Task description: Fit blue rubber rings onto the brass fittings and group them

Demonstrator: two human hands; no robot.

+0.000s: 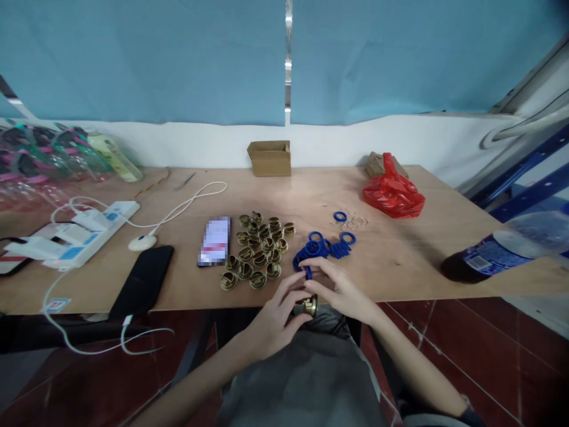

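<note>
My left hand (276, 321) is closed on a brass-coloured round metal part (311, 306), held just off the table's front edge. My right hand (338, 290) pinches a blue ring (308, 273) directly above that part; a fingertip of my left hand is also close to the ring. Beyond my hands lies a heap of blue rings (316, 247). To its left, several similar brass-coloured parts (260, 258) are spread in a cluster. A single blue ring (340, 216) lies farther back beside some thin pale rings (354, 221).
A lit phone (214, 241) and a dark phone (143, 281) lie left. A power strip (98, 234) with white cables is beyond. At the back are a cardboard box (272, 160) and red plastic bag (393, 193). A cola bottle (493, 252) lies right; bottles (48, 157) crowd the far left.
</note>
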